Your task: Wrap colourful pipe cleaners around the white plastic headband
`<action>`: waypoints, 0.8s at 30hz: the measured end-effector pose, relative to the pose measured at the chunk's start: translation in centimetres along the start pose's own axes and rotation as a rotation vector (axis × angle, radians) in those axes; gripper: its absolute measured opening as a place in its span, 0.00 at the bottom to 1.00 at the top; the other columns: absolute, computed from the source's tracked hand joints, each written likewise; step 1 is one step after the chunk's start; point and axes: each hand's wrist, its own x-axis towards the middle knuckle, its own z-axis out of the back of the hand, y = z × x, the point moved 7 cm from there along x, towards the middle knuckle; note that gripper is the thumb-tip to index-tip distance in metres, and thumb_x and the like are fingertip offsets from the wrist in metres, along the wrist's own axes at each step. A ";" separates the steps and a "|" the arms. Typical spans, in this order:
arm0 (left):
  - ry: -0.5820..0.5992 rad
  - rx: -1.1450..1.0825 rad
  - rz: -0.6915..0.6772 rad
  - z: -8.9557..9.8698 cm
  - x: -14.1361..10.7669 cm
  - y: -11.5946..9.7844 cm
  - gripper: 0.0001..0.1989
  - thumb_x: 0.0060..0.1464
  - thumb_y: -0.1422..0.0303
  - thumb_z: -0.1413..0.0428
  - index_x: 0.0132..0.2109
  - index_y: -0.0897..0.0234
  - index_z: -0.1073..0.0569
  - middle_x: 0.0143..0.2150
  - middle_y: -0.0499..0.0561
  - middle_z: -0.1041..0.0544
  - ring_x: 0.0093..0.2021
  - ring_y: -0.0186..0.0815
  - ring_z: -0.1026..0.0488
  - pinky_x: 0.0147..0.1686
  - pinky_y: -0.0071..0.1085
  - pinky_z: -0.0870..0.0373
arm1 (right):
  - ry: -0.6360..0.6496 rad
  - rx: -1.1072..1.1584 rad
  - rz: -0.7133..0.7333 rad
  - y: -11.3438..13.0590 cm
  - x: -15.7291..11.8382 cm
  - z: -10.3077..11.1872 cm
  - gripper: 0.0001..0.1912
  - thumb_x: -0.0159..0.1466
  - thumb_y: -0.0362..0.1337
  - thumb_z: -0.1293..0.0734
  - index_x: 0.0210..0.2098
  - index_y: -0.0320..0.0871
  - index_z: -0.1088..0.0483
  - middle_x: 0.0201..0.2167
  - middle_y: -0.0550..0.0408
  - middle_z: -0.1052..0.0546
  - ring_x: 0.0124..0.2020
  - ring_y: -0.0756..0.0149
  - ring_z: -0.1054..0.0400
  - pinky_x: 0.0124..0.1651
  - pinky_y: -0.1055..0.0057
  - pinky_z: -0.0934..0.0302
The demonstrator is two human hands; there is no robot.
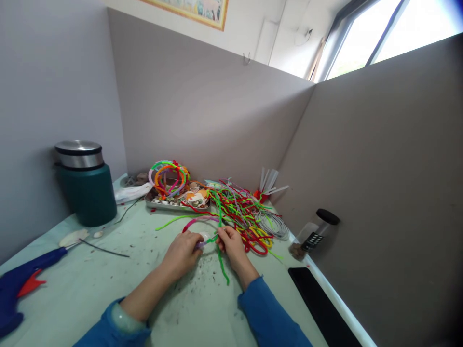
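My left hand [184, 250] is closed on a curved pipe-cleaner ring [202, 218] in red, pink and purple, low over the table. In my right hand [231, 244], thumb and fingers pinch a green pipe cleaner [223, 271] where it meets the ring's right side. One end of the green strand hangs toward me, and the other runs up past the ring. A small whitish piece lies inside the ring, partly covered by my fingers. Just beyond my hands is a tangled heap of pipe cleaners [235, 205], mostly red, green and yellow.
Behind, a metal tray [177, 207] holds shells and several finished-looking rings [169, 179]. A green thermos [87, 193] and a blue glue gun [31, 277] stand left. To the right are a coil of grey cord [271, 224], a clear jar [314, 234] and a black strip [321, 306].
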 end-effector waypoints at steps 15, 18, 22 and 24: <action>-0.103 0.259 -0.306 -0.9 -1.3 -7.5 0.16 0.55 0.75 0.56 0.50 0.68 0.34 0.45 0.58 0.29 0.46 0.42 0.36 0.53 0.44 0.47 | -0.040 -0.079 0.093 0.2 0.1 0.4 0.12 0.55 0.44 0.36 0.24 0.41 0.37 0.17 0.62 0.36 0.20 0.72 0.42 0.24 0.76 0.47; -0.060 0.178 -0.335 -1.0 -1.5 -8.2 0.11 0.54 0.75 0.55 0.42 0.65 0.30 0.37 0.55 0.28 0.40 0.40 0.34 0.47 0.40 0.41 | -0.025 -0.093 0.072 0.0 0.1 0.4 0.12 0.55 0.44 0.37 0.24 0.42 0.37 0.17 0.62 0.36 0.19 0.72 0.43 0.23 0.75 0.47; -0.133 0.097 -0.182 0.1 -1.1 -6.5 0.10 0.55 0.75 0.56 0.34 0.64 0.30 0.34 0.54 0.29 0.38 0.39 0.35 0.40 0.38 0.38 | -0.004 -0.100 0.075 -0.4 0.2 0.4 0.11 0.56 0.44 0.38 0.26 0.42 0.36 0.16 0.62 0.36 0.17 0.73 0.45 0.19 0.76 0.51; -0.209 0.059 -0.062 0.7 -0.9 -4.9 0.10 0.55 0.74 0.56 0.39 0.64 0.30 0.38 0.56 0.29 0.41 0.40 0.35 0.40 0.38 0.38 | -0.005 -0.099 0.066 -0.6 0.3 0.4 0.12 0.56 0.44 0.38 0.26 0.41 0.36 0.16 0.62 0.36 0.16 0.74 0.45 0.18 0.77 0.52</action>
